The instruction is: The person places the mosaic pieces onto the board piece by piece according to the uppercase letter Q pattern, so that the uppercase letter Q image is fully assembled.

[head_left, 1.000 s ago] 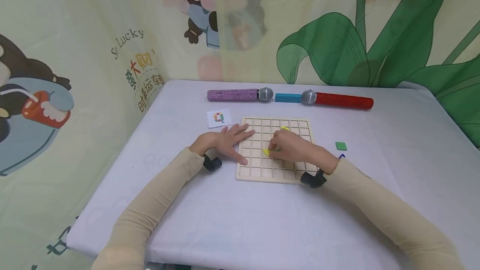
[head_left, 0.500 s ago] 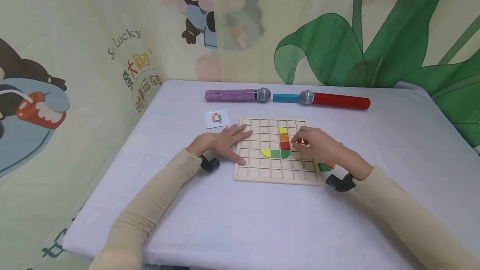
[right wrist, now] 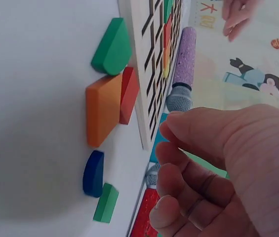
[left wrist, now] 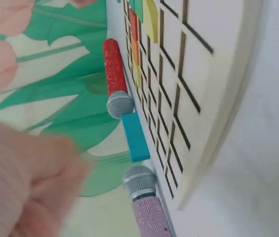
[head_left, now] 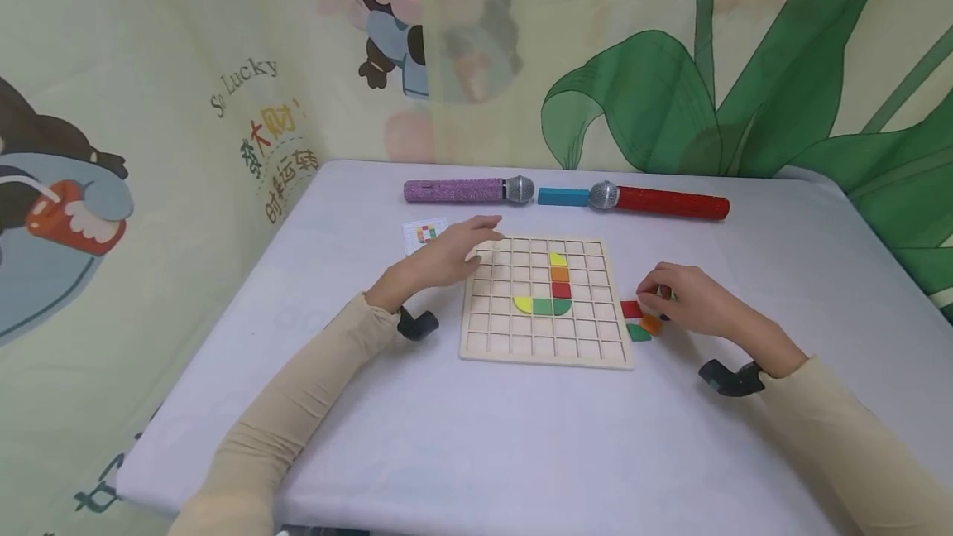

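Your left hand [head_left: 447,256] is lifting off board [head_left: 543,346], hovering by far-left corner, fingers loose, holding nothing. On board, laid pieces [head_left: 561,290] are forming angle, long axis running far to near, foot pointing left. Loose pieces [head_left: 639,333] are lying past right edge; your right hand [head_left: 688,299], back from board, is hovering by them, fingers curling loosely, no piece showing: work seemingly shifting there.

A white table [head_left: 417,428] carries a board [head_left: 543,346], loose tiles [head_left: 639,332], card [head_left: 421,233], block [head_left: 562,197], microphones [head_left: 670,203].
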The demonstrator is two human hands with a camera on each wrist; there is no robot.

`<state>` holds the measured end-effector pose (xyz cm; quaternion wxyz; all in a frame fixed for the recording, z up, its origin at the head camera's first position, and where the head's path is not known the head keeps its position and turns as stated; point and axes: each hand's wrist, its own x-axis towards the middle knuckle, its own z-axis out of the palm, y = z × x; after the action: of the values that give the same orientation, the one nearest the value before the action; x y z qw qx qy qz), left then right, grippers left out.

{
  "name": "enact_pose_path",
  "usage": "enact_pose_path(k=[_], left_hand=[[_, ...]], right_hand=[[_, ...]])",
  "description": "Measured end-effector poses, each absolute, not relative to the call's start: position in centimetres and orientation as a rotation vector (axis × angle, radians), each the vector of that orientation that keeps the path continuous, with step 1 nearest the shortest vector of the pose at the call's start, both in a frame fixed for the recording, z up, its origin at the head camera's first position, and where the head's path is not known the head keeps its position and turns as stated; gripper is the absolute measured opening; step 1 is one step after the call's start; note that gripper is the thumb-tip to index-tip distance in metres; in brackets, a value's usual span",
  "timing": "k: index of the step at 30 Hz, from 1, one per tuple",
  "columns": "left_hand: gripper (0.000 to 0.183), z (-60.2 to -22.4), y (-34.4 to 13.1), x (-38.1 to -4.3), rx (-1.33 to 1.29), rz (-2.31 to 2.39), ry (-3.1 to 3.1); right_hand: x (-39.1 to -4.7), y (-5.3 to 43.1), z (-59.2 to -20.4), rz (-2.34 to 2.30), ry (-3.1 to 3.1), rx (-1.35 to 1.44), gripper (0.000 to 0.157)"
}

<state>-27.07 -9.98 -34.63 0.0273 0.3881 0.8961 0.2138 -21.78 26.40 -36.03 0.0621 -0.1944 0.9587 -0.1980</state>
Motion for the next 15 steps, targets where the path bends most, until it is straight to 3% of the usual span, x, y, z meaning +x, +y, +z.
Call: enact_pose_path(k=[5,15], left_hand=[[0.038,-35.0,-9.9,-27.3,1.355,0.877,2.880],[0.034,-36.9,-10.8,-28.9,1.138,1.060,2.920]], right_hand=[[-21.7,27.0,-36.1,-0.601,2.886,-0.602,0.018],[-21.8,28.3,-36.6,-0.569,2.881,-0.605,0.019]])
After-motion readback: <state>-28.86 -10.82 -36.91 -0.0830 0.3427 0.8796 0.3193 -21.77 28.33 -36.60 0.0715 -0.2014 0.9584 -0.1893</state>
